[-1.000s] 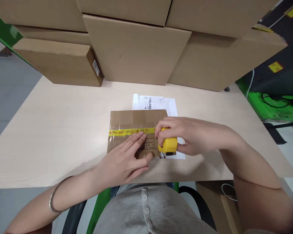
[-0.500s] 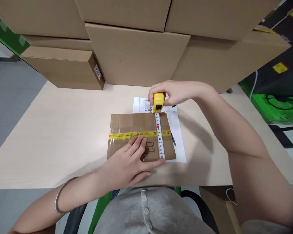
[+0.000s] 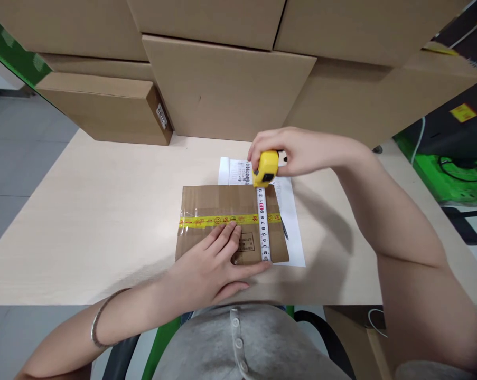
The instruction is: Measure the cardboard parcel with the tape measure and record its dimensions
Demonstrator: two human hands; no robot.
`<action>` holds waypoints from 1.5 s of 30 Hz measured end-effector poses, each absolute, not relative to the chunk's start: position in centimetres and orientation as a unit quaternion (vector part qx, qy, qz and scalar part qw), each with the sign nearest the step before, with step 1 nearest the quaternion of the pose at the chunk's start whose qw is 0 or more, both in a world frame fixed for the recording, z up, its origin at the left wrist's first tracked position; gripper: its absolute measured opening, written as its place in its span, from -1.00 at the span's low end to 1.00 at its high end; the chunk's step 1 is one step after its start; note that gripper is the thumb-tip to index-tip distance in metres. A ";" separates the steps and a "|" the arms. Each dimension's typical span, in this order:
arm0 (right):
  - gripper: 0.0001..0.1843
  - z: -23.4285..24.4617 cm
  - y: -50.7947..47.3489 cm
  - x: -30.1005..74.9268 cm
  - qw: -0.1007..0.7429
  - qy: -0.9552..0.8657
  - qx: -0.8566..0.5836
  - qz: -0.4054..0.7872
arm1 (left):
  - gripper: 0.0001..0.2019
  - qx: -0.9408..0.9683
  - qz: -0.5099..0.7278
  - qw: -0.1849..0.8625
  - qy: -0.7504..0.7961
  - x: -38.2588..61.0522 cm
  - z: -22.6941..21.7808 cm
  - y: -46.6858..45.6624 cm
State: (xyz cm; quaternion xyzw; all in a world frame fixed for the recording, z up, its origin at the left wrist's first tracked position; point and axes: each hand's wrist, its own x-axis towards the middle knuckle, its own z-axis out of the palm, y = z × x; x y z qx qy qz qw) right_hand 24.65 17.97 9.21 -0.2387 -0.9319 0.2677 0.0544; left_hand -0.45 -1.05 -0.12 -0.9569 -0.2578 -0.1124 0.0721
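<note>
A flat brown cardboard box (image 3: 210,199) lies on the table, with a strip of yellow printed tape across its top. My right hand (image 3: 272,150) is closed around a yellow tape measure (image 3: 267,164) at the box's far edge. Its white blade (image 3: 263,224) runs over the box to the near edge. There my left hand (image 3: 216,264) has its index fingertip at the blade's end. The other fingers of that hand rest stretched out on the box top. Beneath the box a printed white sheet (image 3: 296,243) sticks out at the back and right.
Large cardboard boxes (image 3: 226,89) stand like a wall along the back of the pale table (image 3: 115,211). A smaller carton (image 3: 103,111) stands at the back left. On the right are a dark object with yellow labels (image 3: 463,112) and cables on a green surface.
The tape measure's case is more tilted in my right hand, which has shifted slightly right. My left hand keeps its place on the box. The whole view has shifted a little.
</note>
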 end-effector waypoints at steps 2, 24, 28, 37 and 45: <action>-0.72 9.4 15.4 24.9 0.036 -0.929 -0.229 0.288 | -0.26 -0.955 -0.111 0.083 -0.264 -0.4 -0.3 -1.1; -0.74 0.6 4.8 31.1 0.320 -0.601 -0.478 0.555 | -0.52 -0.622 -0.387 -0.514 -0.447 -8.1 -5.7 6.0; -0.72 2.4 2.1 31.6 0.394 -0.589 -0.469 0.527 | -0.35 -0.633 -0.427 -0.488 -0.423 -8.1 -3.4 6.1; -0.62 7.2 1.4 34.4 0.281 -0.762 -0.456 0.363 | -0.11 -0.779 -0.467 -0.305 -0.288 -9.1 -4.9 6.3; -0.45 9.5 5.1 23.2 0.272 -0.830 -0.372 0.315 | 0.35 -0.776 -0.492 -0.284 -0.275 -8.6 -7.0 4.6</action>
